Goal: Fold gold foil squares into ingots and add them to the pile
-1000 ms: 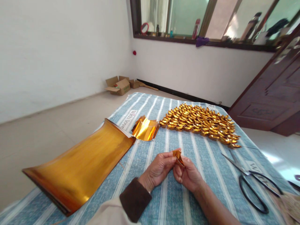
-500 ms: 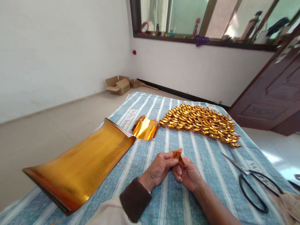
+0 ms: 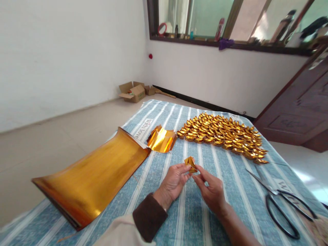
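A small piece of folded gold foil paper point(image 3: 190, 163) is held above the striped cloth, in the middle of the view. My left hand point(image 3: 175, 180) pinches it between thumb and fingers from the left. From the right, my right hand point(image 3: 210, 187) touches its lower right corner with thumb and index finger close together; the other fingers are curled. Beyond the hands lies a small stack of cut gold foil sheets point(image 3: 162, 139). Farther right, many folded gold foil ingots point(image 3: 220, 133) sit in close rows. Large gold foil sheets point(image 3: 94, 177) lie in a pile at the left.
Black-handled scissors point(image 3: 275, 193) lie on the right of the blue and white striped cloth point(image 3: 189, 218), blades pointing toward the ingots. Open cardboard boxes point(image 3: 132, 92) stand on the floor behind. A dark red door point(image 3: 294, 112) is at the right.
The foil piece has turned and now shows more of its pointed folds. My right hand has drawn back slightly to the right, its fingers now at the foil's edge.
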`<state>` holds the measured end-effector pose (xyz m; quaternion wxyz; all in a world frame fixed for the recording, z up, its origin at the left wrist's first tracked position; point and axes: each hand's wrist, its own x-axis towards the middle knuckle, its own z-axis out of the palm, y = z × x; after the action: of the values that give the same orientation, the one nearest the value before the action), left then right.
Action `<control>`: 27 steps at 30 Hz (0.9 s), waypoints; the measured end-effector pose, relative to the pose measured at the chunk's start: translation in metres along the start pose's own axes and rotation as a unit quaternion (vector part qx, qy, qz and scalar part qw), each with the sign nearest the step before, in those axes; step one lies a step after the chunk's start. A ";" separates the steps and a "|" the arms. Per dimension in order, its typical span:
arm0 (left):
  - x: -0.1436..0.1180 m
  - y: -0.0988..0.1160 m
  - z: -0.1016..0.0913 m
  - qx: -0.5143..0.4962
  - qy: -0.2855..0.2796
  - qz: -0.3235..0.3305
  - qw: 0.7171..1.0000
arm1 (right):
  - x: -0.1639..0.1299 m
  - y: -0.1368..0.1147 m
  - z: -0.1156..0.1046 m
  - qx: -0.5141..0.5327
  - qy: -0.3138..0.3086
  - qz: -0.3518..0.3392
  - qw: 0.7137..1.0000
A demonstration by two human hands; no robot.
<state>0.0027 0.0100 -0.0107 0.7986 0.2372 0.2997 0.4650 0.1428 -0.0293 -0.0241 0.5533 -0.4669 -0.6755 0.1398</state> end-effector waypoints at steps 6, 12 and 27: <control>0.000 -0.001 -0.001 -0.007 0.003 -0.016 1.000 | -0.003 -0.004 0.006 -0.027 0.002 -0.015 1.000; -0.002 0.000 0.000 -0.007 -0.019 -0.040 0.999 | -0.003 -0.004 0.006 -0.030 0.018 -0.001 0.999; -0.001 -0.004 -0.002 0.010 -0.052 -0.045 0.998 | -0.003 -0.007 0.005 0.003 0.009 0.053 0.999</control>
<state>0.0030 0.0082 -0.0145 0.8308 0.2552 0.2725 0.4127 0.1353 -0.0339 -0.0224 0.5525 -0.5019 -0.6443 0.1665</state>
